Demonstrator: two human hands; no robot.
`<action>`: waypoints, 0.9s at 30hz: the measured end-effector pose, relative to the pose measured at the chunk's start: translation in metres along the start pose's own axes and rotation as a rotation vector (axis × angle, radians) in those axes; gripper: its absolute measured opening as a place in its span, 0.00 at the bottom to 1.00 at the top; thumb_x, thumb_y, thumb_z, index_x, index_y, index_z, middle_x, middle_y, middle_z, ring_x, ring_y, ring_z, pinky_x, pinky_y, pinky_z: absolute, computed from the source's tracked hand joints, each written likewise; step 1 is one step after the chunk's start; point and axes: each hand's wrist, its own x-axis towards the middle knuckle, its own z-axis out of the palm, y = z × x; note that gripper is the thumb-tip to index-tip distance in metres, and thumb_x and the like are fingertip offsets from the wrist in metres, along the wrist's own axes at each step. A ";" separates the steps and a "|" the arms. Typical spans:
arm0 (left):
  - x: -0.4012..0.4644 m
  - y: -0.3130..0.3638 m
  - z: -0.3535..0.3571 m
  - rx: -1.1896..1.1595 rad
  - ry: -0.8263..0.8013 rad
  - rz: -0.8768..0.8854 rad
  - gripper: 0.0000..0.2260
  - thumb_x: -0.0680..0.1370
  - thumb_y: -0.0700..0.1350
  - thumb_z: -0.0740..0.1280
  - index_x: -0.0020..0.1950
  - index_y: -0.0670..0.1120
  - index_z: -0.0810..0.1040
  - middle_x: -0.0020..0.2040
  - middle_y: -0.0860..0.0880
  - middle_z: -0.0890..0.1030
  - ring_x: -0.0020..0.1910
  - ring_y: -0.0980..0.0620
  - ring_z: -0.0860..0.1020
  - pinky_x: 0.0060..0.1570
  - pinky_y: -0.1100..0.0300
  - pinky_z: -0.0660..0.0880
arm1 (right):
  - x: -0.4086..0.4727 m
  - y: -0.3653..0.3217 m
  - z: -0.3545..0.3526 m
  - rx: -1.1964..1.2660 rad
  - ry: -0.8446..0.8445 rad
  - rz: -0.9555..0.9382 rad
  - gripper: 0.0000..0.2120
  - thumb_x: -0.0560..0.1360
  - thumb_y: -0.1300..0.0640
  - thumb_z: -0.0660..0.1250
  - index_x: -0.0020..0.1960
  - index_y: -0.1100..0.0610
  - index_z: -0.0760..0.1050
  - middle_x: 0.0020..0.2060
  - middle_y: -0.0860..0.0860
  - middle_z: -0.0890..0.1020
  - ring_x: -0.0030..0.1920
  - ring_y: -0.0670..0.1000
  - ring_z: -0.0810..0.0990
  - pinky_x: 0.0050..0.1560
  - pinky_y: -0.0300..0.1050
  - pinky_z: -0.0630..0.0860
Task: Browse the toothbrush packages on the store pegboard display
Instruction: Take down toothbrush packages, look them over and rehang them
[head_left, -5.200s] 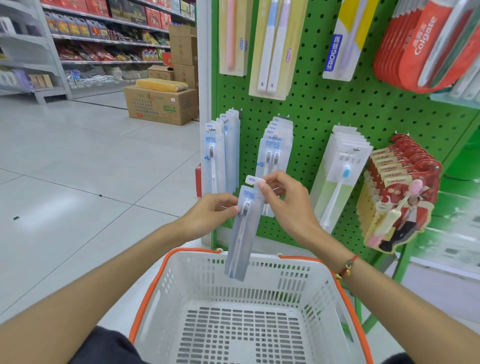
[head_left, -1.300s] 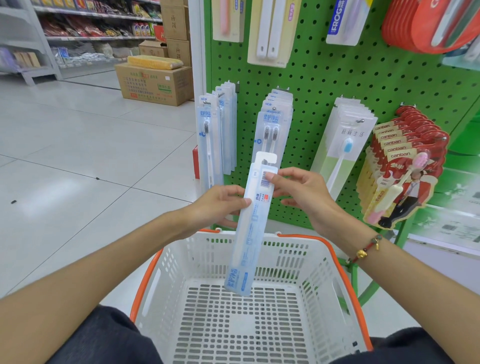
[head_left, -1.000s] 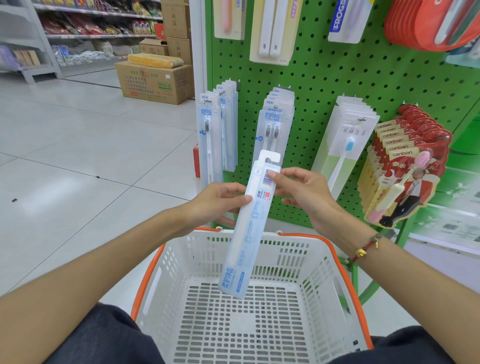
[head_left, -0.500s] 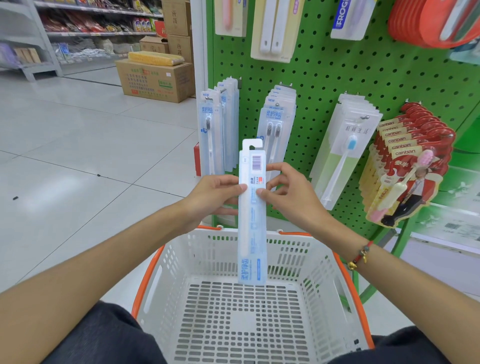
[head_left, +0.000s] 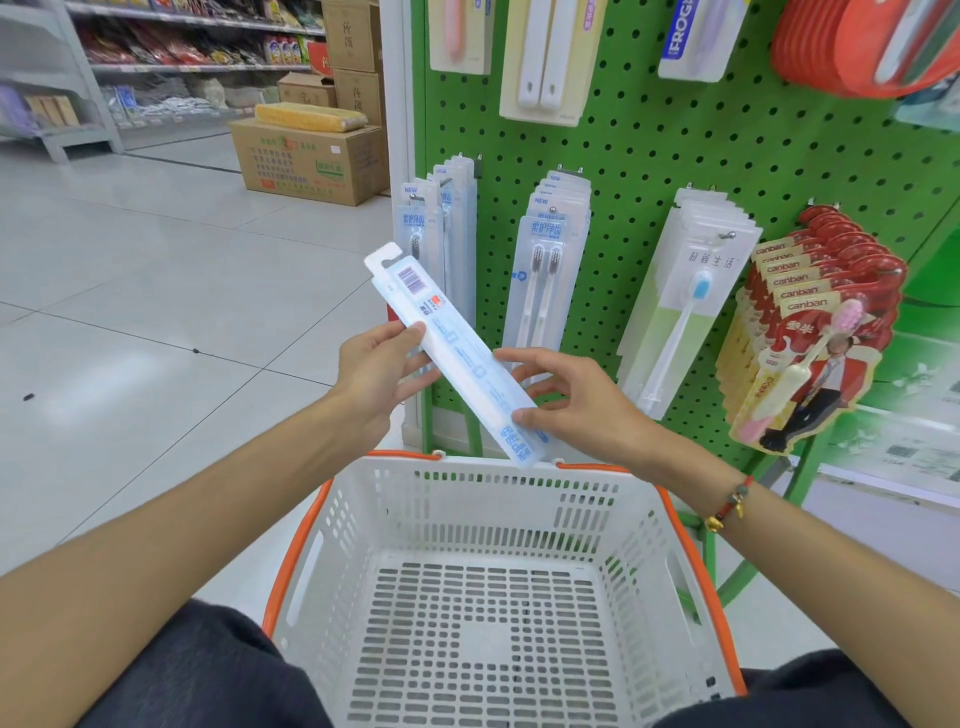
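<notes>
Packaging is the matter in hand: in the head view a long, narrow, clear-and-blue plastic toothbrush package (head_left: 457, 358) is held slanted above the white perforated shopping basket with orange rim (head_left: 691, 551), barcode side up, probably so its back print can be read. The left hand (head_left: 376, 376) pinches its upper part between thumb and fingers; the right hand (head_left: 571, 402) steadies the lower end, thumb on the face and fingers curled behind. It is off its hook, in front of the green metal pegboard (head_left: 649, 156). Behind it hang a row of matching single-brush blue packs (head_left: 441, 228), twin-brush blue packs (head_left: 550, 275), white-and-green packs with a blue-headed brush (head_left: 691, 312) and red cartoon-printed children's packs (head_left: 821, 332). Brown cardboard cartons (head_left: 311, 156) sit well apart on the aisle floor. Nothing blocks the way back to the hooks; the basket stands directly under the hands.
</notes>
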 end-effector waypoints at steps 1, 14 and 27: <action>0.000 0.001 -0.001 -0.012 0.009 0.003 0.10 0.81 0.39 0.63 0.62 0.42 0.75 0.56 0.46 0.82 0.47 0.53 0.82 0.41 0.61 0.82 | 0.000 0.001 -0.002 0.016 -0.017 0.000 0.27 0.74 0.68 0.69 0.63 0.40 0.73 0.50 0.46 0.77 0.49 0.46 0.77 0.55 0.45 0.79; -0.007 -0.001 0.003 -0.073 -0.005 -0.084 0.12 0.81 0.38 0.63 0.64 0.43 0.73 0.57 0.45 0.81 0.54 0.47 0.81 0.43 0.56 0.82 | 0.001 0.013 -0.007 -0.063 -0.024 0.058 0.27 0.70 0.61 0.76 0.65 0.46 0.75 0.48 0.44 0.78 0.47 0.47 0.78 0.54 0.54 0.79; -0.010 0.003 0.009 0.035 -0.194 -0.044 0.11 0.75 0.48 0.71 0.57 0.49 0.78 0.54 0.51 0.83 0.54 0.54 0.81 0.53 0.56 0.80 | -0.004 -0.003 0.006 -0.278 0.037 0.102 0.26 0.68 0.44 0.77 0.59 0.49 0.69 0.48 0.45 0.79 0.47 0.47 0.81 0.48 0.50 0.80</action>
